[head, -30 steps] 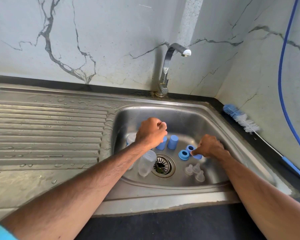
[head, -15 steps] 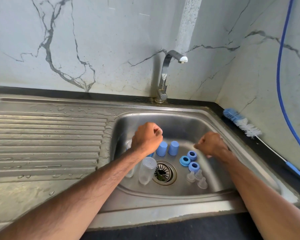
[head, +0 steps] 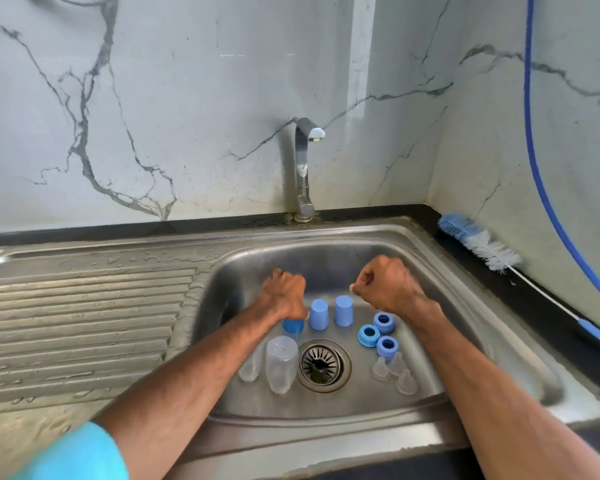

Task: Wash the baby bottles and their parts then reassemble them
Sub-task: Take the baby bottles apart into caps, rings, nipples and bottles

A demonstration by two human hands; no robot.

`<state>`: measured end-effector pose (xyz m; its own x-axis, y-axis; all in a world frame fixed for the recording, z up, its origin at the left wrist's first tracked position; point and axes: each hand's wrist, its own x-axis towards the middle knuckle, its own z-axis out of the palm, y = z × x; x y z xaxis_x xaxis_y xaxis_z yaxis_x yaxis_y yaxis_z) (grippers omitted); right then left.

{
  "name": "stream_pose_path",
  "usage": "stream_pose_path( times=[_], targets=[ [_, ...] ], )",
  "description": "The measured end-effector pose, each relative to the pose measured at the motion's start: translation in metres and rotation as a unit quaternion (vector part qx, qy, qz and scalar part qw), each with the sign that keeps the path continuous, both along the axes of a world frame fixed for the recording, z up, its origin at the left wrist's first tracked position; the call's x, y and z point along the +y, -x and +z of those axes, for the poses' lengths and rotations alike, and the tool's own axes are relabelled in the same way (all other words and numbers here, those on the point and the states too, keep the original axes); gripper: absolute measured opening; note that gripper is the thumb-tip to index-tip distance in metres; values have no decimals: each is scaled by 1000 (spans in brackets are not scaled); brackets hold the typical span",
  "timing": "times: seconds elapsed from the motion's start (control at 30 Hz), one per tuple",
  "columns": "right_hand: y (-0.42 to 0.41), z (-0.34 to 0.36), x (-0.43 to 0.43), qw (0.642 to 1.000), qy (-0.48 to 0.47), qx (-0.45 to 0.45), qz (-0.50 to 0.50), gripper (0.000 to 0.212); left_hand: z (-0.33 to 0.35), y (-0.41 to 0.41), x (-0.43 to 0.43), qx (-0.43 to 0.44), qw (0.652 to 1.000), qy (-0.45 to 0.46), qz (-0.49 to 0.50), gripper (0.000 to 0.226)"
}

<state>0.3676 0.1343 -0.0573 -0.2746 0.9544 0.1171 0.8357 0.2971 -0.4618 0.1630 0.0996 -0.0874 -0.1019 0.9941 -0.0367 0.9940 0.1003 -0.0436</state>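
Note:
The steel sink (head: 465, 306) holds the bottle parts. Three blue caps stand in a row behind the drain: one in the middle (head: 318, 314), one to the right (head: 343, 310), and one (head: 293, 326) partly hidden under my left wrist. Two clear bottles (head: 282, 363) (head: 250, 368) stand upside down left of the drain. Three blue rings (head: 369, 336) lie to the right, with three clear nipples (head: 397, 364) in front of them. My left hand (head: 284, 292) and right hand (head: 385, 285) hover above the parts as fists, with nothing visible in them.
The drain strainer (head: 323, 365) sits mid-basin. A faucet (head: 303, 168) rises behind the basin, with no water running. A blue and white bottle brush (head: 478, 244) lies on the dark counter at right. A wet ribbed drainboard (head: 84, 323) lies to the left. A blue hose (head: 534, 150) hangs on the wall.
My right hand has left the blue rings and risen towards the back of the basin. My left hand has lifted slightly too. The view has tilted upward.

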Motion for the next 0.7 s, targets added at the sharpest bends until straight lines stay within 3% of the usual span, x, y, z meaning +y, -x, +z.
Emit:
stream_pose_path(
  times=[0.13, 0.23, 0.5, 0.6, 0.7],
  targets=[
    [-3, -2, 4, 1000, 0, 12, 2, 15, -16, 1, 17, 92, 993, 67, 17, 55],
    [0, -3, 6, 1000, 0, 12, 11, 16, -27, 3, 21, 104, 992, 71, 9, 61],
    [-4, -5, 6, 1000, 1, 18, 9, 15, -25, 4, 14, 64, 998, 5, -6, 39],
    [-5, -3, 8, 1000, 3, 19, 5, 17, 0, 7, 9, -5, 999, -37, 16, 45],
    [-7, 1, 9, 999, -5, 34, -10, 16, 31, 15, 0, -176, 977, -110, 46, 41]
  ],
)
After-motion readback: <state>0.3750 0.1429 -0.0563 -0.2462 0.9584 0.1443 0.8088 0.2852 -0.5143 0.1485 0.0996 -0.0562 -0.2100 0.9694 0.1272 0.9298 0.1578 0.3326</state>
